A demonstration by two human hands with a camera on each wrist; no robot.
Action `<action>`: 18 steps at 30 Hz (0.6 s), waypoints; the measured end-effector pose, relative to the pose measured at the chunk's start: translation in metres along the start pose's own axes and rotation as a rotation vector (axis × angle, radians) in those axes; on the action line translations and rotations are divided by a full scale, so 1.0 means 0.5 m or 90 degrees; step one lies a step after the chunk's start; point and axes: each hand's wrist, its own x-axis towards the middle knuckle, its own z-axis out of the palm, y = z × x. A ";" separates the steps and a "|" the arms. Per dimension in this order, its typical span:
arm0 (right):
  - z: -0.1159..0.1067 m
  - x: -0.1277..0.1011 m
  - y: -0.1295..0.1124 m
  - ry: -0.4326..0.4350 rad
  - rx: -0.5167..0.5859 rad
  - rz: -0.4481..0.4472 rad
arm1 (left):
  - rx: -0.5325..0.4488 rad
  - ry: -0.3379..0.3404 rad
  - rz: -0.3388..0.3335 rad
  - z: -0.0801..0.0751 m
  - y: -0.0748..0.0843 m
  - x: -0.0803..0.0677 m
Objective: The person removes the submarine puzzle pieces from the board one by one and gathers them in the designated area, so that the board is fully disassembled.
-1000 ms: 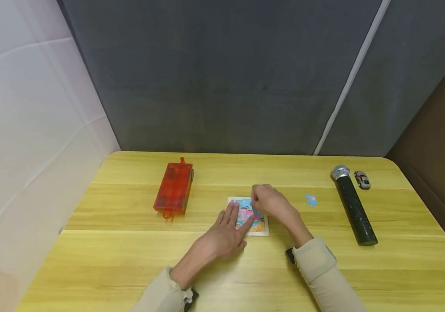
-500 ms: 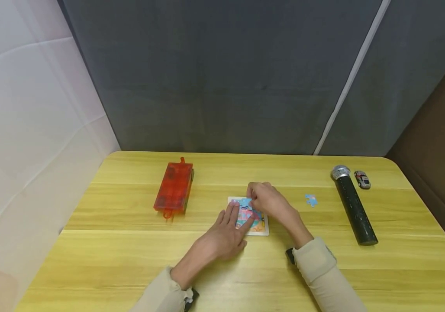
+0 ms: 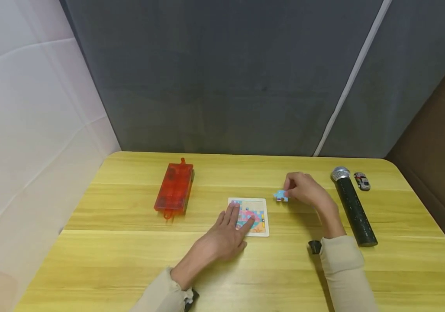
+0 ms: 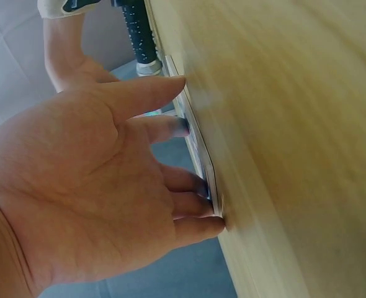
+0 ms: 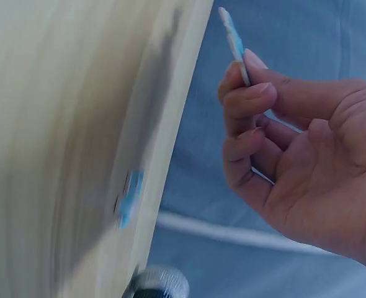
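A small jigsaw board (image 3: 260,229) with a colourful picture lies mid-table. My left hand (image 3: 235,221) rests flat on its near left part, with straight fingers (image 4: 170,127) pressing the board's edge (image 4: 198,155). To the right of the board, my right hand (image 3: 290,190) hovers above the table. It pinches a blue puzzle piece (image 3: 281,196) between thumb and fingertips (image 5: 248,93), and the piece (image 5: 232,34) sticks up from the pinch. The top of the board looks pale and bare. Another blue piece (image 5: 131,197) lies on the table below that hand, hidden in the head view.
A translucent red case (image 3: 174,188) lies left of the board. A black microphone (image 3: 353,208) and a small toy car (image 3: 361,180) lie at the right. Grey curtains close off the back, and the table's (image 3: 129,260) front half is bare wood.
My right hand has left the board and moved right, carrying a blue piece. The board's upper part now looks bare. The left hand has stayed put.
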 end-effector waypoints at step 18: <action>-0.014 0.001 0.049 0.015 -0.095 0.138 | -0.002 0.010 0.004 -0.004 -0.003 -0.002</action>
